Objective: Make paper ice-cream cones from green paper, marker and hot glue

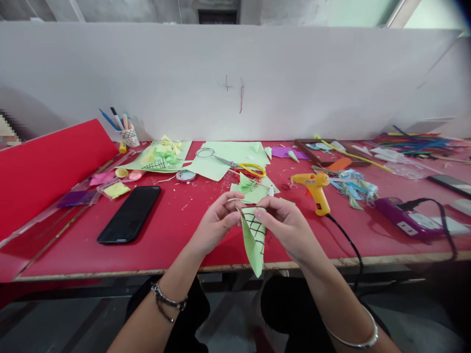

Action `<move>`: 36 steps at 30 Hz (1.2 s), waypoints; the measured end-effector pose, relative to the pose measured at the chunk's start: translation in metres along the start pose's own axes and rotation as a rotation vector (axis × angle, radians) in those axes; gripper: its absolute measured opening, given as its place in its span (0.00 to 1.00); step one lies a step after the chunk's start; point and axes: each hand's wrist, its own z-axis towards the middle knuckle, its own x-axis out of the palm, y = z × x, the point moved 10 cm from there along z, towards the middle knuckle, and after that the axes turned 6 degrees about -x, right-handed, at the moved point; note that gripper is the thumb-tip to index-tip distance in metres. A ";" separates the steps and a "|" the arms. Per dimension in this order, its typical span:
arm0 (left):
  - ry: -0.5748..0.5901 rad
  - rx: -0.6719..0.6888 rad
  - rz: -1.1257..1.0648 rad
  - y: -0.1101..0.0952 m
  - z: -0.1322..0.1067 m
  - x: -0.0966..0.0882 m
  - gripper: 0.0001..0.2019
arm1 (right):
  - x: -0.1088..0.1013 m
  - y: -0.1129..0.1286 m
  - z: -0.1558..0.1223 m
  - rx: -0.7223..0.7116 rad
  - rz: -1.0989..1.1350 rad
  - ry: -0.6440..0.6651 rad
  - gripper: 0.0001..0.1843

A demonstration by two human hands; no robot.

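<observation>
Holding a green paper cone (254, 240) at the middle of the near side, I have both hands at its wide upper end, with the point hanging downward across my view of the near edge of the red table (184, 250). My left hand (215, 221) has its thumb and fingers closed in a light pinch on the cone's left edge. My right hand (287, 224) grips the right side, thumb pressed on the face drawn with black crisscross lines, fingers mostly hidden from me behind the paper.

Just beyond my fingers I see a pleated piece of green paper (246, 184), and farther back the yellow-handled scissors (252, 169) beside a large pale green sheet (239, 148). Over to the right, the yellow glue gun (312, 190) lies with its nozzle toward the left and its black cord (348, 240) running off the near edge; the purple power strip (405, 220) sits farther right. To the left of my hands lies a black phone (130, 215). At the far left, a cup (128, 138) of pens stands against the white partition (165, 83).
</observation>
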 end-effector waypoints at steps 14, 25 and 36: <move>0.235 0.097 0.023 -0.008 -0.007 0.020 0.14 | 0.024 0.008 -0.006 0.002 0.618 0.165 0.13; 0.081 0.119 -0.028 -0.017 -0.006 0.014 0.14 | 0.017 -0.001 -0.006 0.055 0.400 0.092 0.12; -0.043 0.173 0.125 -0.016 -0.005 0.005 0.07 | 0.000 0.025 -0.004 -0.163 -0.049 -0.060 0.13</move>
